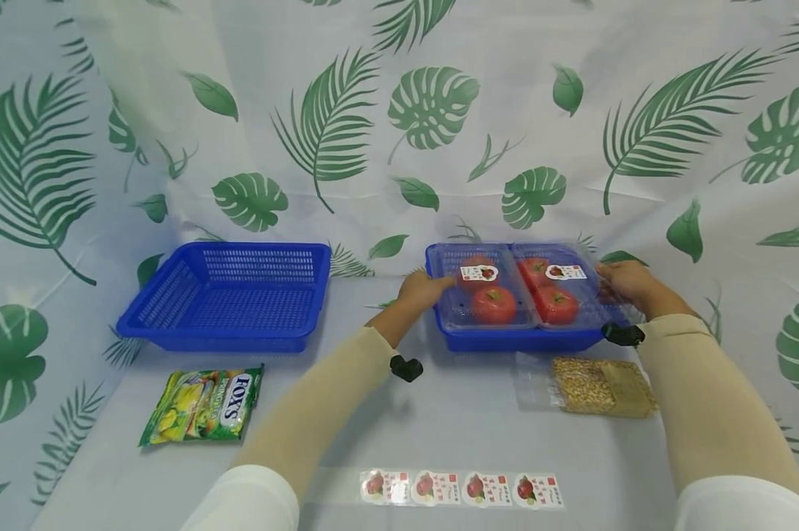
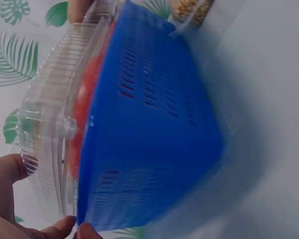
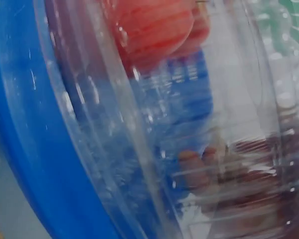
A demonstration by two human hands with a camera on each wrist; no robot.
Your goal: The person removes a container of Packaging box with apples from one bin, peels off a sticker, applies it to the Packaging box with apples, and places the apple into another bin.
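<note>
In the head view, two clear plastic boxes sit side by side in the right blue basket (image 1: 525, 341). Each holds red tomatoes (image 1: 494, 304) and carries a white label with a red fruit picture on its lid. My left hand (image 1: 420, 291) grips the outer side of the left box (image 1: 448, 310); in the left wrist view its thumb lies against the ribbed lid (image 2: 42, 124), with fingertips at the basket's rim. At the opposite end, my right hand (image 1: 628, 286) holds the right box (image 1: 590, 299). Its fingers (image 3: 194, 172) show through the clear plastic in the right wrist view.
Another blue basket (image 1: 240, 343) stands at the back left. A green Fox's candy bag (image 1: 203, 405) lies before it. Near my right forearm is a clear bag of yellow kernels (image 1: 581, 383). A strip of fruit stickers (image 1: 462, 489) lies at the table's front.
</note>
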